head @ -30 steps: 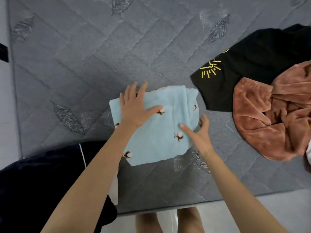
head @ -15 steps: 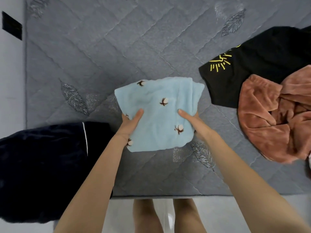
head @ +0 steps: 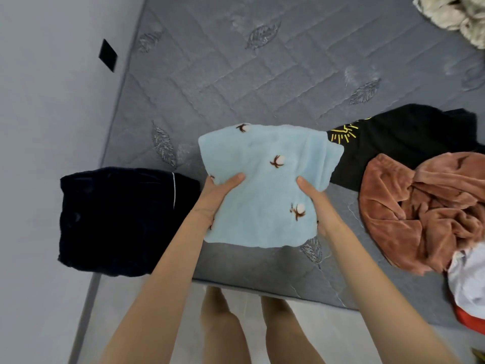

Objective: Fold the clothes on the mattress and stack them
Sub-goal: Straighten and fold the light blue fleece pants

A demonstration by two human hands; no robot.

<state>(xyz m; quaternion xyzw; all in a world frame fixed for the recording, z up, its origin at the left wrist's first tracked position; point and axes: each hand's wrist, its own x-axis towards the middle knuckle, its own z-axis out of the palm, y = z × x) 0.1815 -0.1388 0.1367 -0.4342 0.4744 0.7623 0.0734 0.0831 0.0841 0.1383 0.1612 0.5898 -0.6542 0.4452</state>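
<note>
Folded blue cloth [head: 265,185] held btwn L hand [head: 217,195] & R hand [head: 313,198], both gripping its side edges, thumbs on top. Near-square, long axis unclear; far edge wider, leans right. Navy pile [head: 118,219] just left of L hand.

The held cloth [head: 262,185] is over the mattress [head: 236,74]. Folded stack [head: 118,219] to its L, shirt [head: 393,145] to its R, w/ crumpled heap [head: 425,206] on shirt's edge.

Left hand [head: 219,197], right hand [head: 313,203]: thumb-over grips.
</note>
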